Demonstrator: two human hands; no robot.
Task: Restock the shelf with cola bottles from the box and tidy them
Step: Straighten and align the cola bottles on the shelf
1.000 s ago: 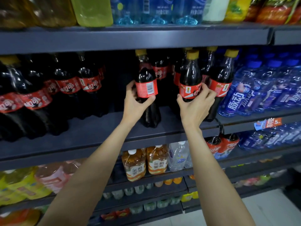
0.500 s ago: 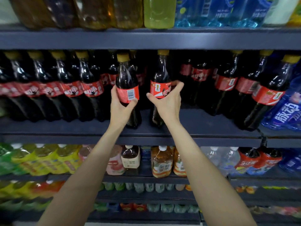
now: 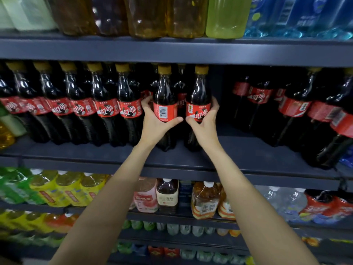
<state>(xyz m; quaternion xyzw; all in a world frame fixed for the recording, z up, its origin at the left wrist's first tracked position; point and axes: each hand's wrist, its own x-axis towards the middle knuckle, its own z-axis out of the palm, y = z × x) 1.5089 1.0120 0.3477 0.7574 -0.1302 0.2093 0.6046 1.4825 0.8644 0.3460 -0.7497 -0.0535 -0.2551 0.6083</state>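
Observation:
On the dark middle shelf (image 3: 238,155) my left hand (image 3: 155,122) grips a cola bottle (image 3: 164,92) by its red label, barcode side facing me. My right hand (image 3: 205,124) grips a second cola bottle (image 3: 199,90) just to its right, logo facing out. Both bottles stand upright with yellow caps, side by side at the right end of a row of cola bottles (image 3: 107,104). The box is not in view.
More cola bottles (image 3: 294,106) stand further right, beyond a gap on the shelf. Large bottles of yellow and blue drinks (image 3: 227,18) fill the shelf above. Tea and juice bottles (image 3: 204,201) line the shelves below.
Both hands carried their bottles leftward along the shelf and brought them up against the left row. The view has shifted left with them.

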